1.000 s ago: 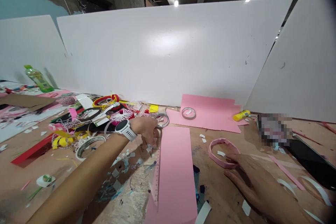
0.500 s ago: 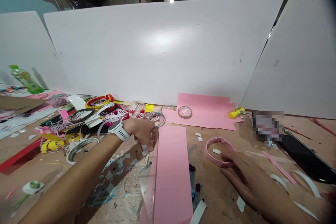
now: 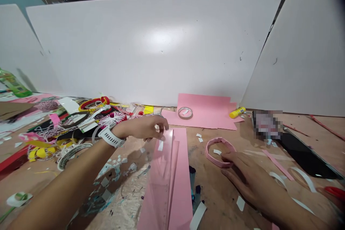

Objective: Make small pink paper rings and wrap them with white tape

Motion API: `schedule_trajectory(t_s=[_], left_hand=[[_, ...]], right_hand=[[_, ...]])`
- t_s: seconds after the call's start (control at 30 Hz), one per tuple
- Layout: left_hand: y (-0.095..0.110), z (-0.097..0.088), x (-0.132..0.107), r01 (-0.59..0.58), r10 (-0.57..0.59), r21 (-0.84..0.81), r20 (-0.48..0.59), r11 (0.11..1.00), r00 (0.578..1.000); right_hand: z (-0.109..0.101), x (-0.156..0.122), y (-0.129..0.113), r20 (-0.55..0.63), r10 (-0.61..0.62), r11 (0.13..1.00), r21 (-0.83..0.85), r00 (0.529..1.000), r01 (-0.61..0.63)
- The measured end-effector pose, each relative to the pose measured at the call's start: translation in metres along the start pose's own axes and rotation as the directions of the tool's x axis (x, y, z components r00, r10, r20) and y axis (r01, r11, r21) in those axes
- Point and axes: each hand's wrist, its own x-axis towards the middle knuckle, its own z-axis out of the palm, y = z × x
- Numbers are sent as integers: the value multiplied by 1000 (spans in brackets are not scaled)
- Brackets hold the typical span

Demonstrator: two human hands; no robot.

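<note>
- Plainly, in the head view, the left hand (image 3: 142,127) is at the far end of a clear ruler (image 3: 161,183), thumb and forefinger close together, seemingly pinching it.
- The ruler lies over a pink paper strip (image 3: 184,172) in the middle of the table (image 3: 215,201); both have their long axes running away from the person, the ruler's far end leaning slightly right.
- The right hand (image 3: 249,174) has thumb and forefinger narrowed on the near rim of a pink paper ring (image 3: 211,153), right of the strip, opening upward.
- The step in hand looks like placing the ruler; the next move would call for squaring its edge and steady pressure.
</note>
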Motion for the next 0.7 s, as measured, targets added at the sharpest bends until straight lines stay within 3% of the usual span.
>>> schedule_trajectory(t_s=[0.13,0.2,0.37,0.5,0.7], left_hand=[[7,-12,-10,-58,43,-79,-186,995,982],[9,-17,-16,-125,75,-154,-296,980,952],[18,-22,-25,-262,120,-158,-595,952,794],[23,-21,-26,-307,121,-160,-679,938,724],[25,-17,-24,-338,107,-205,-693,918,713]], right_hand=[[0,-1,2,0,-7,1000,-9,1000,7],[0,-1,3,9,-7,1000,-6,1000,7],[2,0,4,33,-1,1000,6,999,0],[1,0,2,32,0,1000,21,999,-1],[-2,1,0,29,-8,1000,5,1000,8]])
